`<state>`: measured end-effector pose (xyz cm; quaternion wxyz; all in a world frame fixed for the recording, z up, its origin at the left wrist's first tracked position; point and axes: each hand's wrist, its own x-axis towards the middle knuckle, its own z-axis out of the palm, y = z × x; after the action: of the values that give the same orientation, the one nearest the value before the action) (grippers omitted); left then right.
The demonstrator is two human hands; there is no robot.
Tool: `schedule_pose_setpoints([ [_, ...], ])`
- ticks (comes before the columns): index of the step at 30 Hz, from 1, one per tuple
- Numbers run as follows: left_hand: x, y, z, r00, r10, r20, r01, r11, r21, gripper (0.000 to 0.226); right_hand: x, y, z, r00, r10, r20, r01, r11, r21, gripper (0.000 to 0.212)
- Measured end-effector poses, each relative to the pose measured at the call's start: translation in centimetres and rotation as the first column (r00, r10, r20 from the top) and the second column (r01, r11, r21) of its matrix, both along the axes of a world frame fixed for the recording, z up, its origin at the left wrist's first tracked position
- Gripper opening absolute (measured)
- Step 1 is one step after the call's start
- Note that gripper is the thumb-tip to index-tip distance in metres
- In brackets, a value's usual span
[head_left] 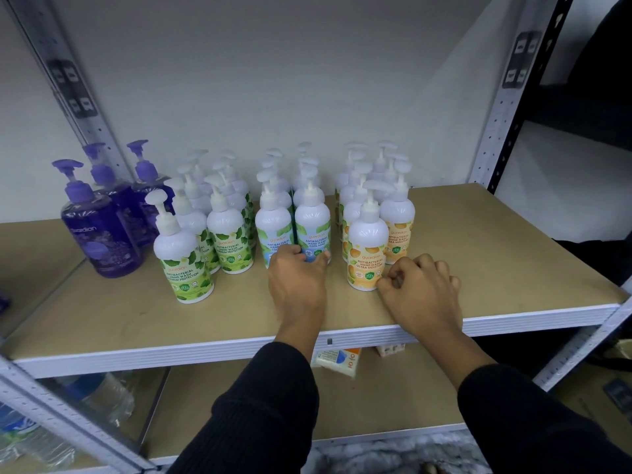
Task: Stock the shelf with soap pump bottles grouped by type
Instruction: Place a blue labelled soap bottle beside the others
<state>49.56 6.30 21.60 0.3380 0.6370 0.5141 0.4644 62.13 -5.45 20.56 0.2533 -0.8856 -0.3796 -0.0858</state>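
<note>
On the brown shelf board (478,254) stand pump bottles in groups. At the far left are three purple bottles (102,230). To their right stand several white bottles with green leaf labels (183,265), then blue-label cool mint bottles (312,227), then orange-label bottles (366,251). My left hand (297,278) reaches to the base of the two front blue-label bottles, thumb and fingers spread against them. My right hand (420,289) is curled into a loose fist, touching the lower right of the front orange-label bottle, holding nothing.
White metal uprights (496,131) frame the shelf on both sides. The right part of the board is bare. Below, a lower shelf holds small packets (337,359); plastic-wrapped water bottles (99,395) sit at lower left.
</note>
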Motion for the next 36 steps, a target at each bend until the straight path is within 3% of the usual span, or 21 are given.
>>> schedule_pose_setpoints([
  [9,-3.8,0.5,0.5,0.987,0.159,0.001,-0.158,0.984,0.087,0.051,-0.1,-0.1,0.2,1.0,0.0,-0.022,0.0,1.0,0.0,0.022],
  [14,-5.7,1.5,0.3,0.995,0.073,-0.063,-0.069,0.996,0.058,0.056,-0.2,-0.1,0.2,1.0,-0.001,-0.016,0.001,1.0,-0.007,0.022],
  [18,-5.6,1.9,0.3,1.0,-0.005,-0.025,0.006,0.999,0.05,0.053,-0.2,0.0,0.2,1.0,-0.009,-0.011,0.009,1.0,-0.002,0.021],
  [25,-5.4,2.8,-0.2,0.999,-0.013,-0.032,0.015,0.998,0.067,0.038,-0.2,0.1,0.1,1.0,-0.013,-0.007,0.013,1.0,0.006,0.02],
  [36,-5.4,2.7,-0.1,0.997,-0.023,-0.069,0.027,0.998,0.061,0.041,-0.1,-0.1,0.1,1.0,-0.005,-0.022,0.005,1.0,0.008,0.02],
])
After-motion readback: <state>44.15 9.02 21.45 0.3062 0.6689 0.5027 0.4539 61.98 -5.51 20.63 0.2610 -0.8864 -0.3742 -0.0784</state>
